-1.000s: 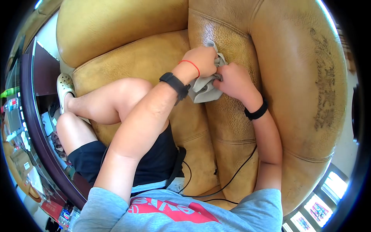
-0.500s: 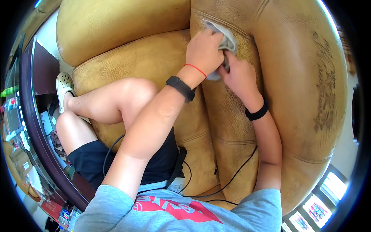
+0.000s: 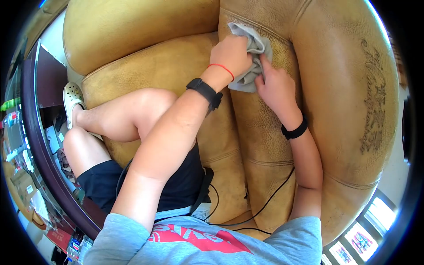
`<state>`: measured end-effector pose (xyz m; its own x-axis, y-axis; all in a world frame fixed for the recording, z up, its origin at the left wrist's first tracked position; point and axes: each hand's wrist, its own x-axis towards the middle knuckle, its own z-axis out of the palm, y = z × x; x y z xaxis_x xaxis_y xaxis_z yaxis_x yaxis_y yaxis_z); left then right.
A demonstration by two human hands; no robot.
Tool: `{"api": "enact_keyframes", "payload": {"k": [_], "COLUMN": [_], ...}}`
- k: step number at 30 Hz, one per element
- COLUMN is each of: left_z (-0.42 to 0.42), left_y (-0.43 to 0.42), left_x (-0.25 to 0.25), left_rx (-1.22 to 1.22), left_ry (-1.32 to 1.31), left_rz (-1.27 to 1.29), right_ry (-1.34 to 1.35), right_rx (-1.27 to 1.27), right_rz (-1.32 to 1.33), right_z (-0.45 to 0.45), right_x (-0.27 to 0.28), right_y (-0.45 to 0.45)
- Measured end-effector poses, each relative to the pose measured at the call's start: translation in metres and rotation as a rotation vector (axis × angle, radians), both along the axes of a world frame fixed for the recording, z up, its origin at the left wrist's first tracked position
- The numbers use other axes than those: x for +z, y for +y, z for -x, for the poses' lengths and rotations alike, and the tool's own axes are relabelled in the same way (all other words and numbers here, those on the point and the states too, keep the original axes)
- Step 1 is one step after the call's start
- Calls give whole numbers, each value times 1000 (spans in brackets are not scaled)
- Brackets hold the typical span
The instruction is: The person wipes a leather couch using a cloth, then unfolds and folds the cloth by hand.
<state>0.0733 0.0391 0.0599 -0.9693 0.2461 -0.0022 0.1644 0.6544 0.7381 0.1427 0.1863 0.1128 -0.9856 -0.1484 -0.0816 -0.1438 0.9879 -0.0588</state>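
Note:
A crumpled grey cloth (image 3: 245, 82) lies bunched against the tan leather of the sofa, near the seam beside the armrest. My left hand (image 3: 230, 55), with a red string and a black strap at the wrist, is closed on the cloth's left side; its fingertips are partly hidden in the folds. From the right, my right hand (image 3: 277, 87) touches the cloth's edge with its index finger stretched out. Its thumb stands apart from that finger, and the remaining fingers are mostly hidden. A black band circles this wrist.
The tan leather sofa (image 3: 159, 59) surrounds me, and its armrest (image 3: 338, 101) bears dark script. A black cable (image 3: 269, 201) runs across the seat by my lap. At the left stands a dark-edged glass table (image 3: 37, 115) cluttered with items. Framed pictures (image 3: 360, 238) are at lower right.
My left hand has shifted slightly left. The right thumb and index finger have spread apart, away from the left hand, and more of the cloth shows between the hands.

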Motion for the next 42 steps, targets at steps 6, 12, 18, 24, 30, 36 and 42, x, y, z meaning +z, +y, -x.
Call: {"api": "enact_keyframes", "payload": {"k": [6,12,18,24,30,36,42], "left_z": [-10,-16,-14,-20,-30,-30,-29], "left_y": [-1,0,3,4,5,11,28], "left_x": [0,-5,-19,-12,5,10,-7], "left_rx": [-154,-298,-487,-399,-232,-45,-6], "left_ry": [-78,-224,-387,-412,-350,-36,534], "left_rz": [64,80,78,89,48,-66,-155], "right_ry": [7,-73,-278,-263,-176,168,170], "right_rx": [25,56,85,39,38,-40,-82], "right_rz": [84,161,133,118,116,70,-90], "right_z": [-1,1,-2,-3,-2,0,-1], "right_x": [-5,-11,-7,-5,-1,0,2], "right_y": [5,11,8,3,1,-1,-2]}}
